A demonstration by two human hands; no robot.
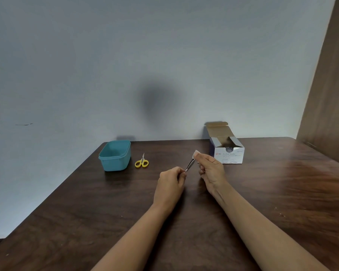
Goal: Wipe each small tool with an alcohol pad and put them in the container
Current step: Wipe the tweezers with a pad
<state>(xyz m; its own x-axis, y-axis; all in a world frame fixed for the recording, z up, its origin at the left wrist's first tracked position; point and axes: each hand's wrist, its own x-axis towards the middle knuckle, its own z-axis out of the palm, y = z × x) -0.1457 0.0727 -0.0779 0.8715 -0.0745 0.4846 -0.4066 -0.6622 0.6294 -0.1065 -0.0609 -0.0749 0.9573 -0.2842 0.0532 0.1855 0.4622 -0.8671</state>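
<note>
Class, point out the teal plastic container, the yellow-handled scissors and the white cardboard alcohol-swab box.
teal plastic container (114,164): head view, front wall.
yellow-handled scissors (142,160): head view, where handles meet.
white cardboard alcohol-swab box (229,156): head view, printed front face.

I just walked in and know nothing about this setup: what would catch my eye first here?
Mid-table, the left hand holds metal tweezers while the right hand pinches a white pad at their far end. Behind them, a teal container and yellow-handled scissors sit to the left, and an open swab box sits to the right.
</note>
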